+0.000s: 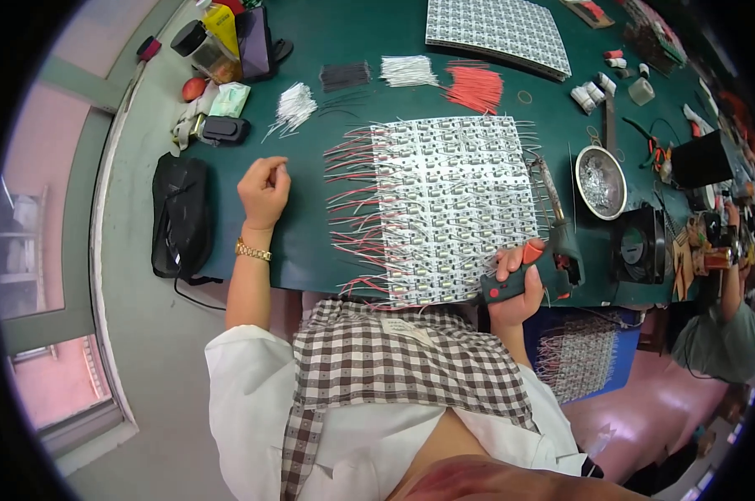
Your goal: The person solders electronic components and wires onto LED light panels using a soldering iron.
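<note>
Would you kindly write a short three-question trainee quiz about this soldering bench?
1. True or false: the right hand grips a soldering tool with a red and black handle.
2. What lies nearest the left hand: A the metal bowl, B the white wire bundle, C the small fan?
3. Fill in: the wired panel of boards lies on a ___ mat.

Key: 1 true; 2 B; 3 green.

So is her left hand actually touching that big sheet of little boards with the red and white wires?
Apart. In the head view the left hand rests loosely closed on the green table, with a bare strip of table between it and the panel of boards.
</note>
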`<action>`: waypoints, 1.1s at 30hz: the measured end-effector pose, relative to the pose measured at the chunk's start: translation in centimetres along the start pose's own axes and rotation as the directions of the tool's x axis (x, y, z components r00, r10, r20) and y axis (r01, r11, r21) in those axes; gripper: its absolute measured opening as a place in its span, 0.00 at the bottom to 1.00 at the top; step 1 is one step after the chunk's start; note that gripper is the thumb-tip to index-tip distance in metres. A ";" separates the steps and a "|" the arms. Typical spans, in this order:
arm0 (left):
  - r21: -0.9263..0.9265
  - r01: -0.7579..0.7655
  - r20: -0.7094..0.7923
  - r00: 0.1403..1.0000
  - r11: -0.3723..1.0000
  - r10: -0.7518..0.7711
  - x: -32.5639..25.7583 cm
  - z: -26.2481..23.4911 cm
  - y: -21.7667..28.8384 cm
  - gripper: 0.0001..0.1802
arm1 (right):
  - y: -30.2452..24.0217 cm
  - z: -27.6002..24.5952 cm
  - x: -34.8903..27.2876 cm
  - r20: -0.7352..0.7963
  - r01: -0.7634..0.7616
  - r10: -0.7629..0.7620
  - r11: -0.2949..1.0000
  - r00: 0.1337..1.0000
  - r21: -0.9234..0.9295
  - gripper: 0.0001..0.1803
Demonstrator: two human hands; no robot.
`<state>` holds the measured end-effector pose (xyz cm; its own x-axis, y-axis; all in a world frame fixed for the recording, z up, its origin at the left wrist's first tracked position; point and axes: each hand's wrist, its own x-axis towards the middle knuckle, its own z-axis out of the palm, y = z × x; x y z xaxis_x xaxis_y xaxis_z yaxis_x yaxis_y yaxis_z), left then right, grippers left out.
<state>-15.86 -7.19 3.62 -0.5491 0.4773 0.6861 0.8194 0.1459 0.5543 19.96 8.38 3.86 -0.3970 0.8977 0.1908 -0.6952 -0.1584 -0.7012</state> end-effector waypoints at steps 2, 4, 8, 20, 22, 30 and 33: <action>0.059 0.025 -0.013 1.000 0.998 -0.024 0.2 0.0 -0.2 0.05 | 0.1 0.0 0.0 -0.018 -0.009 0.009 1.000 1.000 0.022 0.21; 0.030 0.035 -0.040 0.999 0.999 -0.034 0.5 0.0 -0.2 0.05 | 0.1 -0.1 0.0 -0.058 0.031 -0.029 0.998 0.998 0.049 0.22; -0.074 -0.064 0.114 0.991 0.995 0.073 2.4 2.5 0.8 0.06 | -0.6 0.2 -0.3 0.012 0.041 -0.041 0.998 0.999 0.042 0.19; 0.302 -0.294 0.579 0.813 0.907 0.071 12.3 10.5 -1.7 0.08 | -0.3 0.0 -0.3 -0.003 -0.035 0.035 0.999 0.999 0.038 0.19; 0.287 -0.301 0.660 0.750 0.910 0.039 12.6 11.5 -1.6 0.05 | -0.3 0.1 -0.3 -0.013 0.008 -0.007 1.000 1.000 0.021 0.19; 0.426 -0.387 0.445 0.877 0.818 0.183 8.8 13.3 -2.0 0.07 | 0.0 1.0 -0.4 -0.006 0.078 -0.079 0.988 0.997 -0.136 0.18; 0.265 -0.370 0.344 0.899 0.890 0.272 8.8 12.8 -1.9 0.04 | 0.4 1.0 -0.1 -0.027 0.064 -0.068 0.991 0.997 -0.116 0.18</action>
<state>-20.12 7.86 2.60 -0.2145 0.7667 0.6051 0.9765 0.1829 0.1143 19.09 7.85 4.23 -0.3323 0.9174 0.2190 -0.6453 -0.0518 -0.7621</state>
